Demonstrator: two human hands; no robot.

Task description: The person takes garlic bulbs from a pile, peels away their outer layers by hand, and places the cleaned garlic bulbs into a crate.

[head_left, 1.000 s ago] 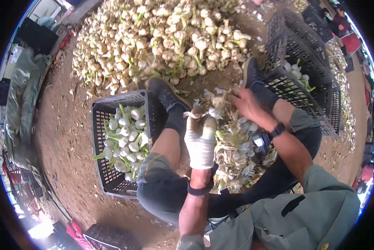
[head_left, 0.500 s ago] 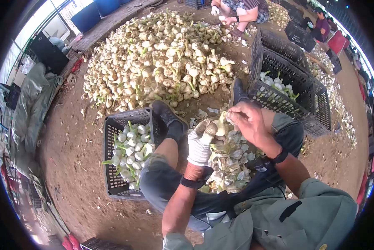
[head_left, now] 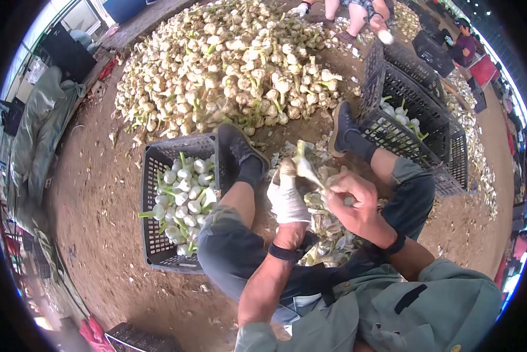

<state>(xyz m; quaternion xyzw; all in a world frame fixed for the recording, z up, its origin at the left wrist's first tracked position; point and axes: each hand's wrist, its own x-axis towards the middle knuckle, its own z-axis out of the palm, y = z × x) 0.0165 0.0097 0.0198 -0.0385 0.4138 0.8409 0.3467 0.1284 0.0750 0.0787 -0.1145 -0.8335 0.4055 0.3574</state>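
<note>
Plainly, the near crate [head_left: 181,144] holds cleaned garlic [head_left: 183,198], but a big unpeeled pile [head_left: 228,70] remains, the left hand [head_left: 288,195] clamping its fingers on one bulb [head_left: 302,166], the right hand's [head_left: 356,204] pinching its skin [head_left: 318,180].

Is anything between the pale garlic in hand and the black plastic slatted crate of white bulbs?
Yes: left of the pale, stalked garlic, the white-gloved left hand, then the bare left shin and dark sock, stand before the black plastic crate. The space above the shin looks open.

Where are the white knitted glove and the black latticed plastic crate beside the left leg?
White knitted glove [head_left: 288,202]: head view, its middle.
Black latticed plastic crate [head_left: 181,145]: head view, its far wall.
</note>
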